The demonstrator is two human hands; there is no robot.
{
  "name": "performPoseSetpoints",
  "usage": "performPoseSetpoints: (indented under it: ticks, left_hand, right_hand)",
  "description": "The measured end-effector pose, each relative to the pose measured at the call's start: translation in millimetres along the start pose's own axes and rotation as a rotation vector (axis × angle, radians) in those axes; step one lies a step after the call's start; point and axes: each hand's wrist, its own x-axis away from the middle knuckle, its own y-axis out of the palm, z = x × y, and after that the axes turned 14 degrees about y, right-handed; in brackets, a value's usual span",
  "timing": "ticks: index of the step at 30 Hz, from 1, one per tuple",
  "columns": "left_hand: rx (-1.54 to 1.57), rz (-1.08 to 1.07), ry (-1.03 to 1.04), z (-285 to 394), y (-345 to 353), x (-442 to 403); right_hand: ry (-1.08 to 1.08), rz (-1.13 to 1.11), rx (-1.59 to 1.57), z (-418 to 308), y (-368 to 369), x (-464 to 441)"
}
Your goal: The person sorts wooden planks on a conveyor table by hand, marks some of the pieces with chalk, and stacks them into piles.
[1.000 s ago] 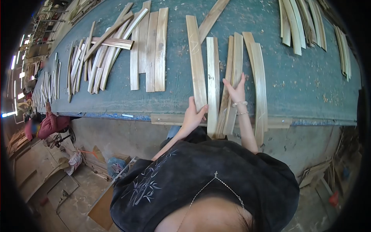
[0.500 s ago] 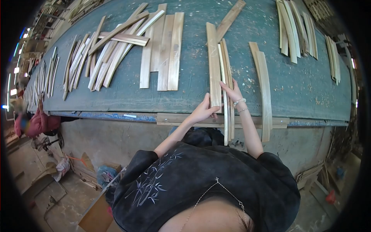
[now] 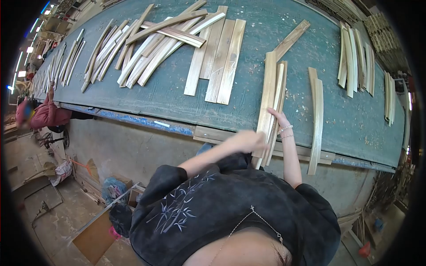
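Observation:
A wide wooden strip (image 3: 267,93) and a few narrower wooden strips (image 3: 280,84) lie side by side in front of me, their near ends jutting past the table edge. My right hand (image 3: 280,121) is closed around this bundle from the right, thumb on top and the other fingers partly hidden. Smeared by motion, my left hand (image 3: 252,142) is at the near end of the wide strip; I cannot make out its fingers. To the right, a pair of pale wooden strips (image 3: 317,119) overhangs the edge. A diagonal wooden strip (image 3: 291,41) lies beyond the bundle.
Flat boards (image 3: 230,62) and a crossed pile of strips (image 3: 166,42) lie left on the green table (image 3: 155,95). More strips (image 3: 353,62) lie far right. Wood chips dot the surface. Another person in a red sleeve (image 3: 57,111) is at the far left.
The wide strip has come nearer to me and now lies against the narrow strips, its near end past the table edge. My left hand has moved right and toward me. The view has turned.

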Motion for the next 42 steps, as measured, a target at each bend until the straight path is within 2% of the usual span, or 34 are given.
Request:
performPoseSetpoints:
  ticks: [1, 2, 3, 4, 5, 6, 8, 9, 11, 12, 14, 15, 18, 19, 20, 22, 23, 24, 25, 28, 30, 31, 32, 33, 35, 36, 38, 39, 40, 42]
  left_hand:
    - [0.029, 0.081, -0.012, -6, -26, -3]
    - [-0.213, 0.256, -0.196, -36, -27, -13]
    - [-0.159, 0.514, -0.401, -32, -55, -15]
    - [-0.396, 0.627, -0.465, -51, -62, -19]
    - [-0.827, 0.74, -0.516, -65, -59, -18]
    - [-0.828, 0.74, -0.507, -83, -57, -19]
    - [-0.804, 0.671, -0.701, -123, -52, -24]
    - [-0.808, 0.665, -0.695, -134, -51, -24]
    - [-0.998, 0.479, -0.622, -147, -50, -21]
    - [-0.999, 0.474, -0.62, -142, -58, -10]
    - [-0.454, 0.331, -0.28, -115, -83, 17]
    - [-0.355, 0.35, -0.125, -108, -81, 24]
    - [-0.03, 0.325, 0.079, -77, -47, 26]
    - [0.089, 0.306, 0.09, -61, -39, 23]
    - [0.229, 0.392, -0.072, -50, -26, 23]
    - [0.288, 0.645, -0.11, -56, -2, 17]
    - [0.289, 0.642, -0.11, -58, 4, 13]
    - [0.478, 0.786, -0.146, -51, 2, 9]
    - [0.668, 0.928, -0.182, -47, 0, 8]
    - [0.73, 0.95, -0.177, -60, 1, 2]
    - [0.683, 0.933, -0.191, -58, 4, 4]
    - [0.641, 0.925, -0.177, -58, 10, 3]
    - [0.533, 0.93, -0.131, -54, 14, 3]
    - [0.448, 0.907, -0.156, -49, 13, 3]
    - [0.484, 0.814, -0.224, -40, 4, 3]
    - [0.238, 0.684, -0.195, -47, -1, 3]
    - [-0.183, 0.745, -0.214, -53, -2, -6]
    - [-0.189, 0.733, -0.186, -50, -4, -16]
    - [-0.175, 0.777, -0.248, -44, -9, -32]
    - [-0.163, 0.818, -0.303, -35, -26, -58]
  right_hand:
    - [0.012, 0.013, 0.024, -4, 6, 8]
    - [0.023, 0.027, 0.047, -6, 10, 15]
    - [0.045, 0.041, 0.051, -8, 12, 18]
    - [0.014, 0.037, 0.065, -9, 15, 22]
    - [0.017, 0.057, 0.094, -8, 16, 20]
    - [0.02, 0.077, 0.123, -9, 16, 18]
    - [0.012, 0.12, 0.108, -10, 16, 18]
    - [0.014, 0.102, 0.104, -8, 14, 14]
    - [0.002, 0.122, 0.098, -6, 16, 14]
    - [0.005, 0.123, 0.093, -5, 17, 14]
    - [-0.034, 0.109, 0.116, -6, 19, 11]
    - [-0.031, 0.106, 0.114, -7, 21, 8]
    - [-0.061, 0.099, 0.17, -5, 28, 3]
    - [-0.122, 0.094, 0.21, -6, 31, 1]
    - [-0.182, 0.091, 0.251, -6, 36, -1]
    - [-0.127, -0.104, 0.078, -22, 61, 21]
    - [-0.12, -0.119, 0.089, -26, 69, 22]
    - [-0.113, -0.134, 0.101, -30, 76, 21]
    - [-0.096, -0.118, 0.11, -34, 84, 19]
    - [-0.176, 0.089, 0.289, -28, 88, -13]
    - [-0.332, 0.288, 0.37, -20, 82, -38]
    - [-0.288, 0.358, 0.337, -30, 93, -23]
    - [-0.196, 0.18, 0.252, -32, 92, -30]
    - [-0.269, 0.127, 0.253, -38, 97, -22]
    - [-0.273, 0.235, 0.252, -28, 95, -33]
    - [-0.243, 0.306, 0.268, -28, 98, -23]
    - [-0.106, -0.069, -0.098, -16, 79, -39]
    - [-0.097, -0.259, -0.23, -8, 71, -49]
    - [-0.115, -0.252, -0.241, -7, 66, -48]
    - [-0.032, -0.424, -0.616, -2, 55, -44]
